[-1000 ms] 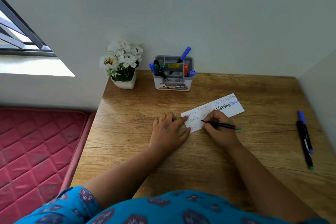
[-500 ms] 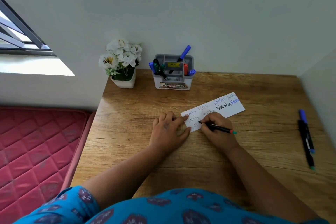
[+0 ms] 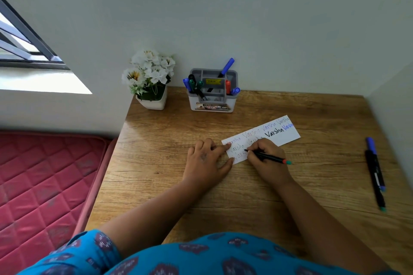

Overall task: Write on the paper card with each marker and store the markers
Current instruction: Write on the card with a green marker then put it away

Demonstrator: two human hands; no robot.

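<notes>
Marker (image 3: 268,157) tip shifted rightward; organizer (image 3: 212,94) holds markers.

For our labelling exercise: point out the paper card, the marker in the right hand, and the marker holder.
paper card (image 3: 288,135), head view, bare white right end.
marker (image 3: 271,158), head view, middle of black barrel.
marker holder (image 3: 212,101), head view, white front wall.

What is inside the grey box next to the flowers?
Markers stand inside the grey box: blue, green, black and red caps poke out. Its walls hide their lower ends and the bottom.
</notes>
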